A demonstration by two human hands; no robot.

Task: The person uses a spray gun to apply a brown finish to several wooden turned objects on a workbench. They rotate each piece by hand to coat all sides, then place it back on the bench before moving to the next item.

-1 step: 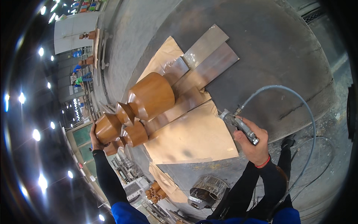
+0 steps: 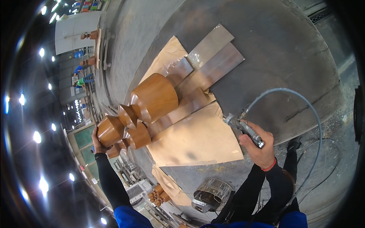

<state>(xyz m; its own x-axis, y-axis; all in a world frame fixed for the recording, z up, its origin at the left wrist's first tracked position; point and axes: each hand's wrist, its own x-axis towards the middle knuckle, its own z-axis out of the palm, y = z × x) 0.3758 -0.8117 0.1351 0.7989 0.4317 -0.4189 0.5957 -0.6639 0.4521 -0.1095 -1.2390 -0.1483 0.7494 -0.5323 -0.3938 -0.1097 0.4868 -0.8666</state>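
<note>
My left hand [image 2: 98, 142] curls around the narrow far end of a glossy brown turned wooden furniture leg [image 2: 156, 96]; some of its fingers are hidden behind the wood. A second, smaller turned wooden leg [image 2: 137, 135] lies beside it. Both rest over flat metal-looking boards [image 2: 217, 69] and brown paper [image 2: 197, 136] on a large dark round table [image 2: 289, 49]. In my right hand [image 2: 261, 145] is a silver metal spray gun [image 2: 247, 131], its nozzle end toward the paper. The gun stands apart from the wooden legs.
A grey air hose [image 2: 317, 117] loops from the gun around my right forearm. Below the table edge stands a dark, crusted round container [image 2: 211, 194]. More turned wooden pieces [image 2: 159, 195] lie on paper nearby. Far off at left, a person in green [image 2: 83, 81] is beside a bench.
</note>
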